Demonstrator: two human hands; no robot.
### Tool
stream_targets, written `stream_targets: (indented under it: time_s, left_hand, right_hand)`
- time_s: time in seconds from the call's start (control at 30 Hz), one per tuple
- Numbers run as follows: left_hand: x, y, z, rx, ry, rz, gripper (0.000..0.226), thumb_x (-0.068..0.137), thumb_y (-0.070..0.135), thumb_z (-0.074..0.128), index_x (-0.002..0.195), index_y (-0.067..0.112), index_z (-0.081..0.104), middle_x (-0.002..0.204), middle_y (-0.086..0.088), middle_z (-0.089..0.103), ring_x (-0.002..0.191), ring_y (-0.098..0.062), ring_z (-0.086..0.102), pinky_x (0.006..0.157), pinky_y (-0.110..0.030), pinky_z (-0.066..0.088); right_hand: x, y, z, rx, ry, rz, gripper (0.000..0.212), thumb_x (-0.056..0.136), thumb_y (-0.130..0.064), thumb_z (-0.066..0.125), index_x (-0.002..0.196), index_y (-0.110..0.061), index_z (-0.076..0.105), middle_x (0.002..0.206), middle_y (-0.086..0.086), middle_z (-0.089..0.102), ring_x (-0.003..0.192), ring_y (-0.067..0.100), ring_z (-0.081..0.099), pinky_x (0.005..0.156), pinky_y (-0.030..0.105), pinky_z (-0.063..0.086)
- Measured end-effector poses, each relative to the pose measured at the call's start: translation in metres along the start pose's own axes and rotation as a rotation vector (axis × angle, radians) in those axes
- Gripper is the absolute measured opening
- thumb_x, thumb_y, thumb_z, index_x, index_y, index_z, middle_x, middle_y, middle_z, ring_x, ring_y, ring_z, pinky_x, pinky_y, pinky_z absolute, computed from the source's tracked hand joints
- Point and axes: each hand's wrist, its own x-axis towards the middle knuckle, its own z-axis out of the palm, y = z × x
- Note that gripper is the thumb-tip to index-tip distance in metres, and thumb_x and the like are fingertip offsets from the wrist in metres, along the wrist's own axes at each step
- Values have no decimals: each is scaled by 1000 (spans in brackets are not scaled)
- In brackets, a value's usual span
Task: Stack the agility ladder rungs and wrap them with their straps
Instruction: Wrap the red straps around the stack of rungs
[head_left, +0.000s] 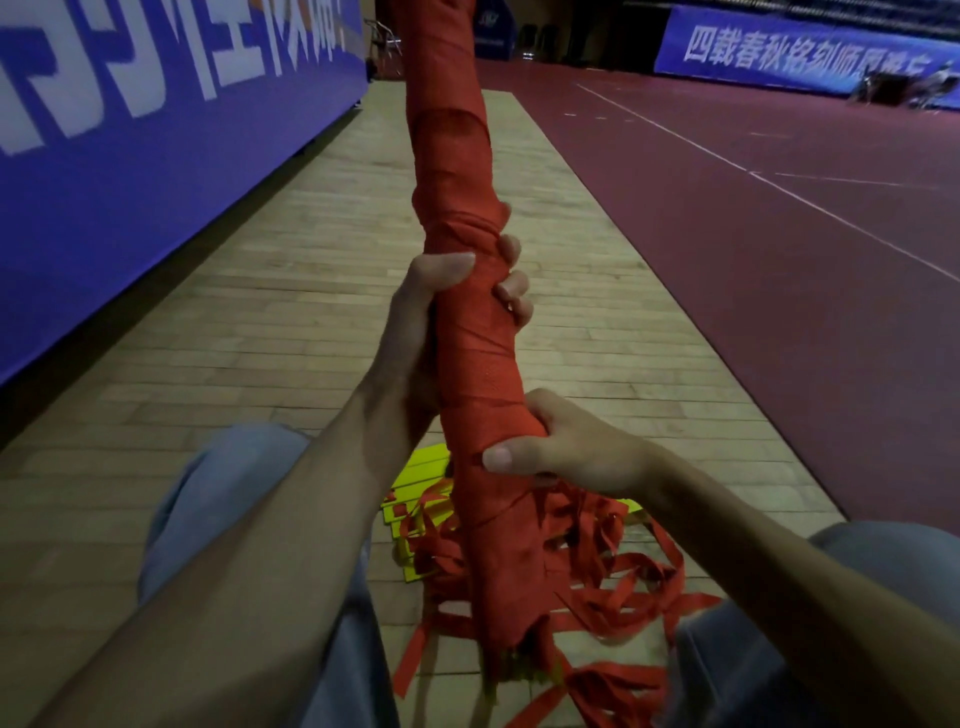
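Observation:
A long bundle of ladder rungs (467, 171), wrapped all over in red strap, stands nearly upright in front of me, with its top leaving the frame. My left hand (441, 296) grips the bundle at mid height, fingers curled round the far side. My right hand (561, 447) clasps it lower down, thumb across the front. The bundle's lower end rests on the floor between my knees, where a little yellow shows. Loose red straps (618, 577) lie tangled around the base. Several unwrapped yellow rungs (421, 483) lie flat on the floor behind the bundle.
I sit on a strip of pale wooden floor (291, 322), my knees in light jeans (234, 499) on both sides. A blue banner wall (130, 145) runs along the left. A dark red court surface (779, 218) with white lines lies to the right.

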Motion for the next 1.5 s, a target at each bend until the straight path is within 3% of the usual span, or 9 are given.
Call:
stream_targets:
  time_s: [0.13, 0.33, 0.53, 0.83, 1.0, 1.1, 1.23, 1.4, 1.5]
  left_hand:
    - [2, 0, 4, 231, 141, 62, 69, 50, 19, 86, 112, 7, 57, 94, -6, 64, 79, -15, 65, 88, -37, 55]
    - [3, 10, 7, 793, 453, 93, 52, 71, 26, 82, 116, 14, 59, 89, -3, 73, 80, -17, 71, 68, -34, 58]
    - [2, -14, 0, 1091, 684, 89, 54, 59, 27, 94, 101, 22, 60, 91, 0, 72, 74, -14, 72, 66, -30, 60]
    - [0, 4, 8, 733, 550, -14, 44, 75, 10, 77, 115, -4, 62, 75, -13, 63, 56, -19, 62, 51, -28, 52]
    - [-3, 12, 6, 437, 328, -87, 22, 67, 18, 70, 88, 12, 65, 71, -3, 62, 59, -16, 58, 58, -25, 49]
    - [-4, 11, 1, 210, 142, 0, 54, 47, 19, 88, 94, 13, 61, 83, -3, 60, 60, -12, 56, 61, -26, 51]
    - [-6, 4, 1, 132, 30, 8, 64, 53, 23, 89, 105, 12, 53, 91, -4, 57, 64, -11, 57, 62, -26, 53]
    - [5, 1, 8, 453, 297, -24, 28, 76, 25, 72, 101, 13, 70, 91, -5, 69, 81, -16, 66, 77, -31, 55]
    - [13, -2, 8, 754, 533, 59, 44, 83, 21, 73, 121, 5, 59, 104, -14, 69, 89, -25, 68, 73, -34, 55]
  right_hand:
    - [1, -5, 1, -69, 133, -80, 66, 57, -47, 74, 79, 13, 61, 70, 12, 56, 64, 21, 52, 63, 38, 44]
    - [0, 3, -8, -425, 497, -76, 47, 60, -56, 84, 47, -22, 55, 44, -8, 47, 42, 3, 42, 49, 20, 34]
    - [3, 12, 2, -1043, 360, -50, 74, 70, -80, 57, 50, -10, 43, 48, 9, 51, 47, 26, 44, 56, 41, 46]
    - [-2, 5, -6, -872, 464, -338, 65, 89, -65, 41, 51, -13, 47, 42, -3, 42, 38, 11, 36, 44, 34, 34]
    - [2, 3, 1, -445, 399, -161, 82, 68, -75, 53, 74, 6, 60, 62, 14, 55, 57, 17, 50, 58, 47, 42]
    - [5, 0, 6, -167, 286, -57, 96, 56, -74, 64, 91, 15, 58, 77, 15, 54, 72, 21, 52, 68, 53, 49]
    - [-1, -6, 11, -155, 303, -118, 61, 58, -63, 69, 86, -8, 63, 73, -1, 61, 67, 9, 56, 62, 42, 49]
    - [-3, -6, 3, -416, 543, -151, 51, 62, -71, 63, 65, -20, 56, 54, -3, 58, 49, 4, 52, 51, 33, 44]
    - [-5, -3, -10, -660, 634, -78, 54, 63, -78, 57, 71, -25, 54, 60, -4, 62, 58, 17, 61, 59, 35, 48]
